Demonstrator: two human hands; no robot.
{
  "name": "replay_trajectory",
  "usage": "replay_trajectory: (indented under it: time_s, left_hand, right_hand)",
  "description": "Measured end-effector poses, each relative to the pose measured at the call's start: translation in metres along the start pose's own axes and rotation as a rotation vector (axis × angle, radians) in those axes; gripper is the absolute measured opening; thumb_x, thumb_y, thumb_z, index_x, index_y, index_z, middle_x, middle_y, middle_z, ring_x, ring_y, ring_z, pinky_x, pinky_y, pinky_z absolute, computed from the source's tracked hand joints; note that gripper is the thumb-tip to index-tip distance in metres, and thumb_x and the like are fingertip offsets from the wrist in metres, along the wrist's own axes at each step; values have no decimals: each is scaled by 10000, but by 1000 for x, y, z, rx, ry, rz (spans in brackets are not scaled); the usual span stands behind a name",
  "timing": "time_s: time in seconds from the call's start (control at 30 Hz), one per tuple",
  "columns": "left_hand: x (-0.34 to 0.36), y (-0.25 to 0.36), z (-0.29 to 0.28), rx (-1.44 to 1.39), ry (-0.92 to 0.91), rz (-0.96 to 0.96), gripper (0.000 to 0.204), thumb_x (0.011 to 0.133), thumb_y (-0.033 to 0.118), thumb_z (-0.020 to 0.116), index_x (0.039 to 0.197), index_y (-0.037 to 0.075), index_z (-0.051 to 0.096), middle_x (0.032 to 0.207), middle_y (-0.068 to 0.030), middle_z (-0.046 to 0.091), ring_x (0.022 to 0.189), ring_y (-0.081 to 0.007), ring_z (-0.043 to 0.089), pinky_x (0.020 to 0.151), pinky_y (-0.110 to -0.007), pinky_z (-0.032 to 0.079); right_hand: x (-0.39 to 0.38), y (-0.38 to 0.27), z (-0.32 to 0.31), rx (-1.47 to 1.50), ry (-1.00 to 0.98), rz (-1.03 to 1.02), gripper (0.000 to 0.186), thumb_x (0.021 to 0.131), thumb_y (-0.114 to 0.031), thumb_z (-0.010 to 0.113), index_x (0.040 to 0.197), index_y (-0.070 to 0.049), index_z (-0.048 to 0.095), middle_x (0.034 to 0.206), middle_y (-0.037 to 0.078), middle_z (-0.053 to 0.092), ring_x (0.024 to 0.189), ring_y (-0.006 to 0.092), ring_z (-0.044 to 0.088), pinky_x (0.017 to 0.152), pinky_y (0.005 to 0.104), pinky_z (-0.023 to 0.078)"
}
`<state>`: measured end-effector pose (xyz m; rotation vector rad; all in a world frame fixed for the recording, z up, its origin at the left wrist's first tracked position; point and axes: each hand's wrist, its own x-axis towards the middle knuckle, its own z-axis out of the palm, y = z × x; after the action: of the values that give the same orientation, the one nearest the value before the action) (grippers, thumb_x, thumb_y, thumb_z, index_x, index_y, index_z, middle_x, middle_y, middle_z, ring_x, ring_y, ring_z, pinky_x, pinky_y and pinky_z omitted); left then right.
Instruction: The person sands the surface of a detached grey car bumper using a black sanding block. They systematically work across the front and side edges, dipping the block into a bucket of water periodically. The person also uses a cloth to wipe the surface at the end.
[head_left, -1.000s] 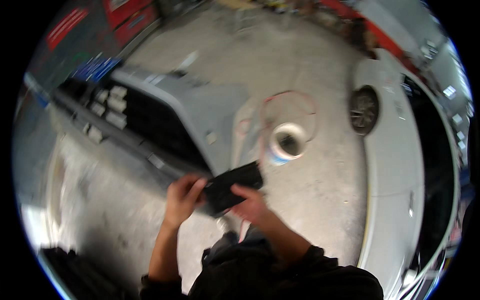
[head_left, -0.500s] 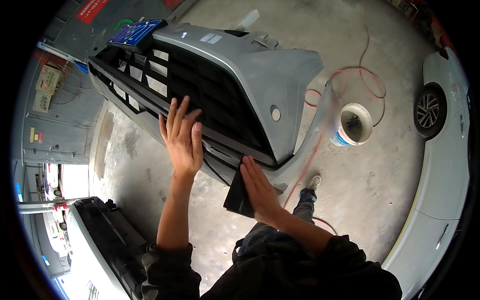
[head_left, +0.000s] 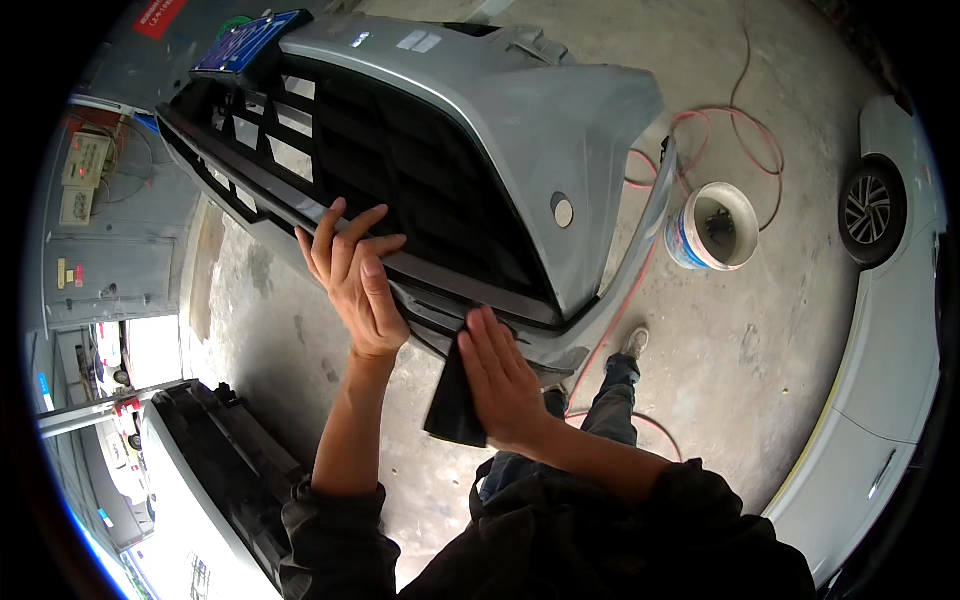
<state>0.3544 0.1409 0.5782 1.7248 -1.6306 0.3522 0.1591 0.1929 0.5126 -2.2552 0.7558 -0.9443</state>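
A: What fills most of the frame?

B: A grey car bumper (head_left: 520, 130), lying across the upper middle. Its skin is smooth painted grey, with a wide black grille of slats and a black lower trim strip along the edge nearest the person. A small round pale cap sits on its right flank, and a blue plate is fixed at the upper left end.

A: And around it?

B: Concrete floor (head_left: 760, 330). A white car (head_left: 890, 330) curves down the right edge, one wheel showing at upper right. Another bumper (head_left: 210, 470), white with dark trim, lies at lower left. A white bucket (head_left: 712, 226) stands right of centre, with a red hose (head_left: 720, 120) looped about it.

A: The hands?

B: The left hand (head_left: 352, 280) is open, fingers spread, lying flat on the black trim strip at the middle of the frame. The right hand (head_left: 502, 380), just below and to the right, is flat too, fingers straight, pressing a dark sanding sheet (head_left: 455, 405) against the lower edge of the grey bumper.

A: What does the sheet look like?

B: Black, thin and rectangular. It hangs out below the palm.
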Motion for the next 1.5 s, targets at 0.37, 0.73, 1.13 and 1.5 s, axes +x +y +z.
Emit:
replay_trajectory:
  time_s: [0.37, 0.73, 1.13, 1.5]
  left_hand:
    - [-4, -1, -2, 25, 15, -6, 596, 1075, 321, 211, 894, 45, 707, 1158, -105, 703, 1358, -321, 476, 1230, -521, 154]
    - [-13, -21, 12, -218, 168, -7, 314, 1028, 137, 460, 1312, 30, 379, 1335, -242, 619, 1410, -326, 458, 1223, -577, 79]
    - [-14, -19, 20, -318, 300, -39, 257, 1014, -7, 390, 1269, 17, 373, 1323, -235, 626, 1366, -353, 493, 1219, -568, 155]
    - [-13, -18, 18, -345, 290, -61, 262, 1003, -3, 423, 1261, 20, 386, 1290, -247, 641, 1346, -339, 508, 1215, -538, 186]
  right_hand:
    - [22, 8, -15, 139, -23, -119, 573, 917, -136, 463, 1416, 144, 441, 1548, 310, 376, 1471, 434, 349, 1206, 493, 294]
    - [73, -23, -30, 37, -138, -108, 639, 886, -182, 480, 1409, 181, 422, 1520, 365, 369, 1454, 467, 357, 1191, 510, 309]
    - [74, -28, -25, -25, -135, -98, 605, 923, -197, 461, 1401, 173, 440, 1505, 353, 401, 1442, 463, 381, 1181, 513, 323]
    - [53, -20, -17, -60, -131, -142, 581, 937, -197, 449, 1395, 160, 455, 1508, 345, 405, 1432, 469, 394, 1175, 512, 335]
